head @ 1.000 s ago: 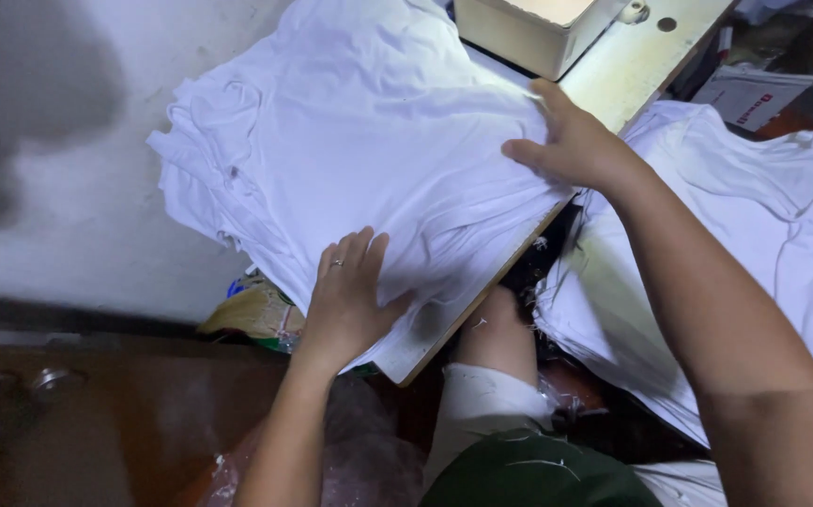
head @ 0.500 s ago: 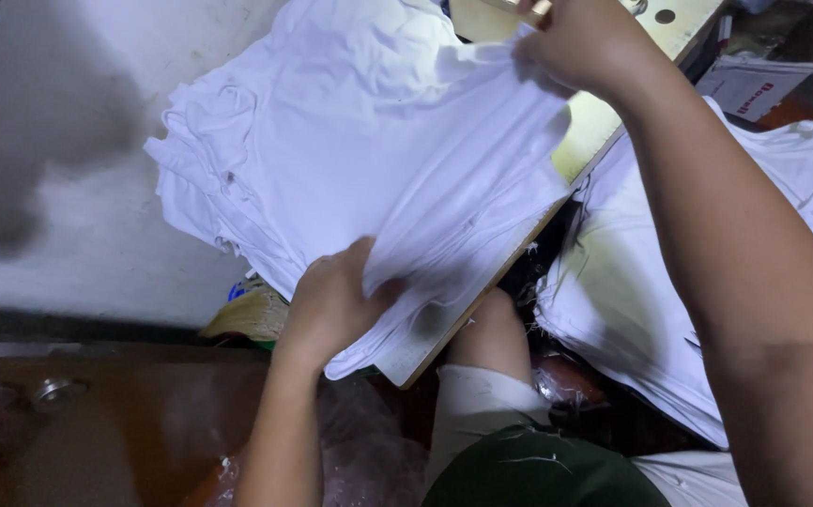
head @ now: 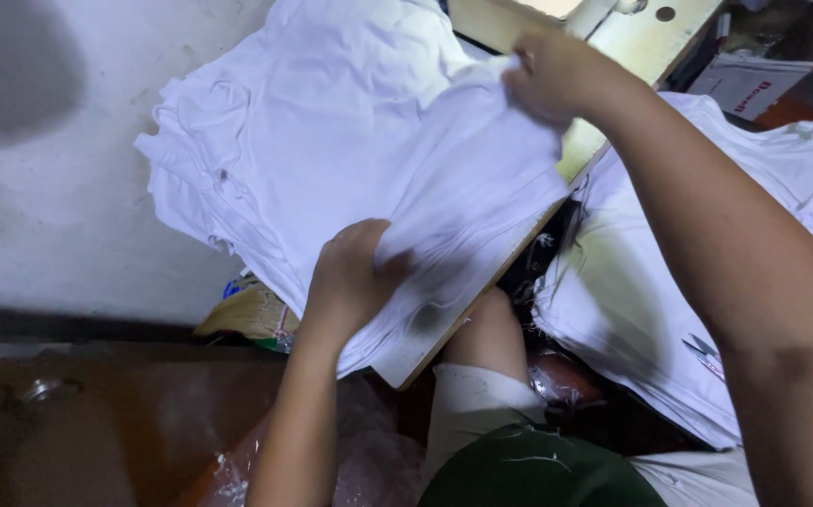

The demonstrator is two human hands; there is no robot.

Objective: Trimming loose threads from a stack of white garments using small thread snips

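White cotton garment (head: 467, 202), one piece, lifted off a stack of white garments (head: 284, 160) on the surface (head: 632, 42); long axis runs diagonally between both hands. Left hand (head: 350, 282) clenched on its lower end, right hand (head: 557, 75) gripping its upper end. Second white pile (head: 782, 207) lies under the right forearm.

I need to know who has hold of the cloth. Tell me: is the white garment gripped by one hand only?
No, the left hand and the right hand both grip the white garment.
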